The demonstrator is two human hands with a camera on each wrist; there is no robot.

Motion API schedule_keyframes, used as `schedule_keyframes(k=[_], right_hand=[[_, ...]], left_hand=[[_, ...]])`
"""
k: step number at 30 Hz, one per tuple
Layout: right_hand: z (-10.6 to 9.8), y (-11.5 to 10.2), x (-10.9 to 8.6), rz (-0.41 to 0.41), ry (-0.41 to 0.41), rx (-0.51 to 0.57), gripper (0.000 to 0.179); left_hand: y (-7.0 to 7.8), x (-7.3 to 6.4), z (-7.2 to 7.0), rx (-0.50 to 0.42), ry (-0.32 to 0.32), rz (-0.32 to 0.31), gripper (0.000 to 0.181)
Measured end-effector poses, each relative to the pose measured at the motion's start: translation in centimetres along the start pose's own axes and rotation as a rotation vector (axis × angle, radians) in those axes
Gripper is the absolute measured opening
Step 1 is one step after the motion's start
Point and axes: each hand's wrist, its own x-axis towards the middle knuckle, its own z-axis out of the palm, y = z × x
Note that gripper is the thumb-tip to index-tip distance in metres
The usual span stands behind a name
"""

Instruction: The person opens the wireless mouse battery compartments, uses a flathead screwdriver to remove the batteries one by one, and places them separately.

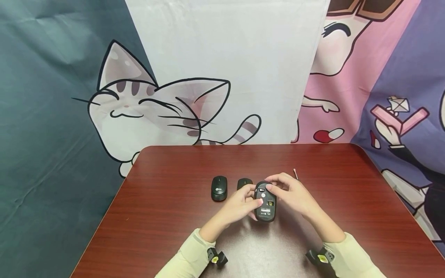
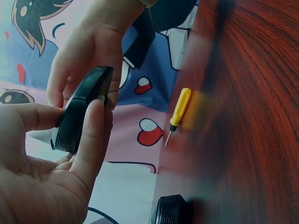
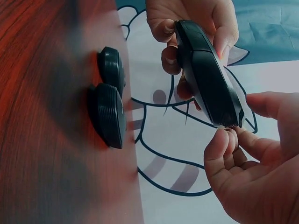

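Observation:
Above the table, my left hand (image 1: 240,205) grips a black computer mouse (image 1: 265,212) by its side, with the thumb across its underside. The underside faces up and shows a printed label and a small opening with something yellow-green in it. My right hand (image 1: 293,195) is at the far end of the mouse, its thumb over the underside and the other fingertips at the end edge. In the right wrist view, the curled fingertips (image 3: 223,135) of that hand meet the end of the mouse (image 3: 210,86).
Two more black mice stand on the table: one (image 1: 219,188) at the left, another (image 1: 245,182) partly behind my left hand. A yellow-handled screwdriver (image 2: 181,107) lies on the table beyond my right hand. A cartoon-printed cloth (image 1: 226,46) hangs behind the table's far edge.

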Motion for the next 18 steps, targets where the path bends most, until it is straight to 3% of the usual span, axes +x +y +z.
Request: schedule_keyframes(k=[5, 18], right_hand=[[-0.02, -0.25, 0.02, -0.009, 0.017, -0.059, 0.024], [0.03, -0.10, 0.21, -0.008, 0.033, -0.087, 0.021]], left_hand=[[0.12, -0.07, 0.00, 0.003, -0.003, 0.001, 0.044], [0.01, -0.23, 0.03, 0.004, 0.003, -0.010, 0.044]])
